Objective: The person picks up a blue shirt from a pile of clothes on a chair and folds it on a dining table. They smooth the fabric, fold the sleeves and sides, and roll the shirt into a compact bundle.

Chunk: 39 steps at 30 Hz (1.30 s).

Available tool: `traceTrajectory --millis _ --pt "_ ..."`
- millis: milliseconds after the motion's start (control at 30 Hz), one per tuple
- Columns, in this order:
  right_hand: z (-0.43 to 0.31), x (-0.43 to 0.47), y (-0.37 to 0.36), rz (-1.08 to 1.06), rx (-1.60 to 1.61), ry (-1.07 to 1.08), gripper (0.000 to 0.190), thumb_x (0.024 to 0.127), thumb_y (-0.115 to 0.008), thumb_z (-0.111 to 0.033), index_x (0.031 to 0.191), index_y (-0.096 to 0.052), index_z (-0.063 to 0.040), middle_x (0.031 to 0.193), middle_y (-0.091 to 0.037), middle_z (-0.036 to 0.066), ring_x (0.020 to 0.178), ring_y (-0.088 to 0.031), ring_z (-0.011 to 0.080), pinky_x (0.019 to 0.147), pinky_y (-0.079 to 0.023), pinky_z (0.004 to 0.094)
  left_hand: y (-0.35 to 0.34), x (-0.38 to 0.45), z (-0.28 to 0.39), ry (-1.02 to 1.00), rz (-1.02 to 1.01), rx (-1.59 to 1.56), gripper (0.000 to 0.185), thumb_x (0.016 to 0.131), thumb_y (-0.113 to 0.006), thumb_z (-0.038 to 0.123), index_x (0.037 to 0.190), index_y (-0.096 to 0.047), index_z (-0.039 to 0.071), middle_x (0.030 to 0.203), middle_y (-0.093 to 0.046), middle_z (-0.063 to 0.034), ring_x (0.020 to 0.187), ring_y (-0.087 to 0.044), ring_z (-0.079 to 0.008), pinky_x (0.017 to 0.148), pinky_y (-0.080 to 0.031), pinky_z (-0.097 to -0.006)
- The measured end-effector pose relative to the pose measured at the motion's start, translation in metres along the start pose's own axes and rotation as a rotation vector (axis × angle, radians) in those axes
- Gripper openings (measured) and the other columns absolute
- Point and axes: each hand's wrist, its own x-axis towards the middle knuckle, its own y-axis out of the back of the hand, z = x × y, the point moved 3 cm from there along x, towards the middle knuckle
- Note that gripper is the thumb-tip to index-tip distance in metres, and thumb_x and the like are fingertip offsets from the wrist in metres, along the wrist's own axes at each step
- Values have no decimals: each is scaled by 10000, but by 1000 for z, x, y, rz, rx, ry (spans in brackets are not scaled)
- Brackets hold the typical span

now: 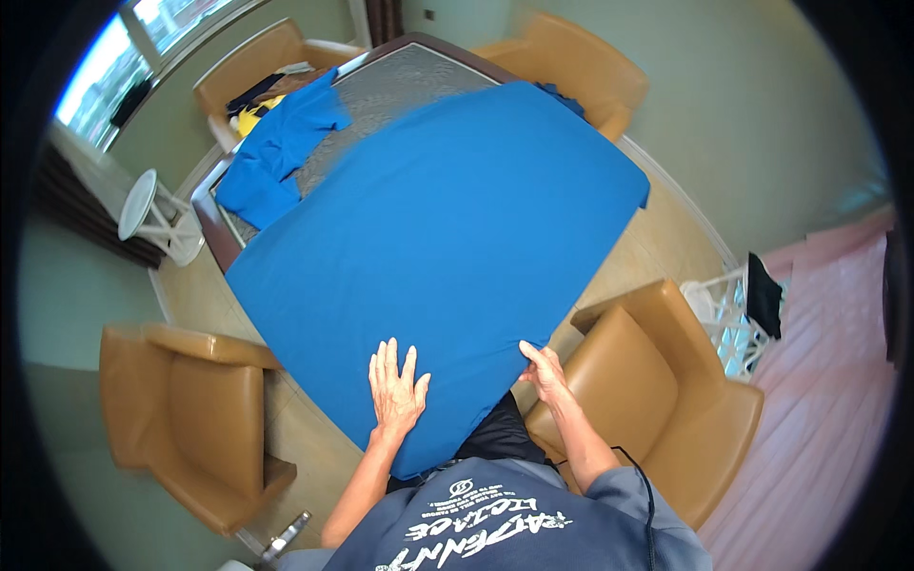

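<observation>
A large blue cloth (457, 235) lies spread over a dark-framed table (400, 75) and hangs past its near and right edges. My left hand (396, 392) rests flat on the cloth near its close edge, palm down, fingers slightly apart. At the cloth's near right edge, my right hand (546, 371) pinches the fabric between thumb and fingers, with small creases running from that spot. A second blue cloth piece (275, 157), crumpled, lies on the table's left side beside the large one.
Tan leather armchairs stand at near left (207, 421), near right (643, 392), far left (260, 61) with folded clothes, and far right (571, 64). A white stool (139, 205) stands left; a black cloth (764, 294) hangs on a white rack at right.
</observation>
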Motion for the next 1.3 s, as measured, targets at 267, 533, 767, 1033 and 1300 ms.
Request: traceTrajectory --millis 267,533,767,1033,1300 --pt "-68 56 63 -327 -117 -217 604 841 -793 -443 1091 -625 80 933 -697 153 789 -694 212 664 -573 312 6 6 3 132 9 76 519 850 -714 234 1323 -596 56 1471 -450 -221 1386 -399 -418 1152 -293 -554" --pt "-99 105 115 -441 -106 -410 691 808 -838 -377 1214 -523 85 1125 -644 186 953 -685 266 755 -562 353 -28 30 27 627 242 179 421 887 -700 180 1253 -593 3 1439 -470 -215 1374 -400 -422 1160 -294 -532" --pt "-151 143 150 -363 -234 -316 805 768 -863 -394 1282 -460 77 1179 -604 172 1059 -636 264 804 -549 374 -54 55 28 691 447 283 305 903 -662 137 1141 -564 -28 1378 -479 -225 1323 -430 -425 1105 -335 -538" --pt "-197 206 214 -51 129 -74 545 885 -660 -613 1092 -591 -113 908 -655 32 872 -659 205 794 -554 413 -53 74 35 686 433 273 230 903 -620 73 1104 -565 -25 1374 -479 -231 1341 -425 -421 1135 -318 -536" --pt "-259 290 268 182 365 10 545 916 -531 -710 952 -578 -169 663 -449 -72 590 -428 90 575 -375 308 -75 106 63 736 422 347 408 890 -625 60 1280 -558 -39 1438 -456 -258 1379 -399 -418 1126 -336 -512"
